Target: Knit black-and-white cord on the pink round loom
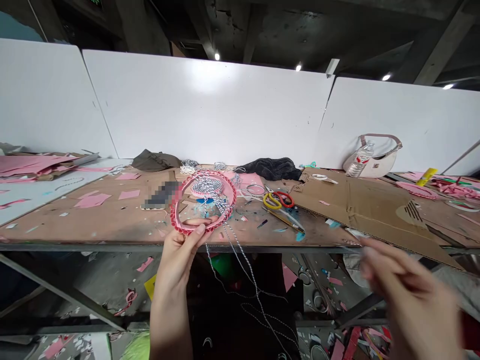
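Note:
My left hand pinches the lower edge of a pink ring with a ruffled rim, holding it upright above the table's front edge. Black-and-white cord is wrapped across the ring's right side. Long cord strands hang from it down to my lap. My right hand is off to the right, apart from the ring and smeared by motion. Whether its fingers hold anything cannot be made out. Behind the ring lie bundles of the same patterned cord.
Scissors with yellow handles, red-handled scissors and a box cutter lie right of the ring. A cardboard sheet overhangs the front edge. Farther back are a dark cloth, a bottle and a handbag.

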`<state>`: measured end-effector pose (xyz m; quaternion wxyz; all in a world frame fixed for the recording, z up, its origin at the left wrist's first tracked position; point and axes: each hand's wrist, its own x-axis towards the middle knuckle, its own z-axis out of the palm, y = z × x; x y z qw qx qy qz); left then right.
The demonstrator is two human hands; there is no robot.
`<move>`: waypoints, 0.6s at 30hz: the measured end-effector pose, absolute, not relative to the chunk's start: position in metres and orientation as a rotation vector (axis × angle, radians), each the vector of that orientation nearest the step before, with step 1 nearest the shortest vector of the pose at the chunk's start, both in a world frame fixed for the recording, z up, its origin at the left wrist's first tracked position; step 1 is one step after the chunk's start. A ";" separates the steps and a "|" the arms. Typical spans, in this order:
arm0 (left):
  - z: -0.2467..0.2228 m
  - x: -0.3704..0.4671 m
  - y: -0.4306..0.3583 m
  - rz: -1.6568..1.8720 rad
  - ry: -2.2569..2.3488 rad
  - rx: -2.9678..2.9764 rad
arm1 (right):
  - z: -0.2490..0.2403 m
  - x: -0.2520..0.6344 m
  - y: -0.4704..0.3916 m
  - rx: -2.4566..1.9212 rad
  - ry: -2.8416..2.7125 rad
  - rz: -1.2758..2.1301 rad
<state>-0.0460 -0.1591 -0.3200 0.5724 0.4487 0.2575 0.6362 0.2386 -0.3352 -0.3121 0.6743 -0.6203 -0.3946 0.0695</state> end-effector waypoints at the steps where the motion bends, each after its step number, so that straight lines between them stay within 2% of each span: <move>1: -0.320 -0.045 -0.160 1.470 0.592 1.057 | -0.309 0.226 -0.318 -1.390 -0.978 0.236; 7: -0.319 -0.041 -0.163 1.352 0.563 1.098 | -0.304 0.148 -0.251 -1.235 -1.362 0.748; 18: -0.324 -0.039 -0.161 1.250 0.590 1.184 | -0.313 0.133 -0.248 -1.178 -1.377 0.827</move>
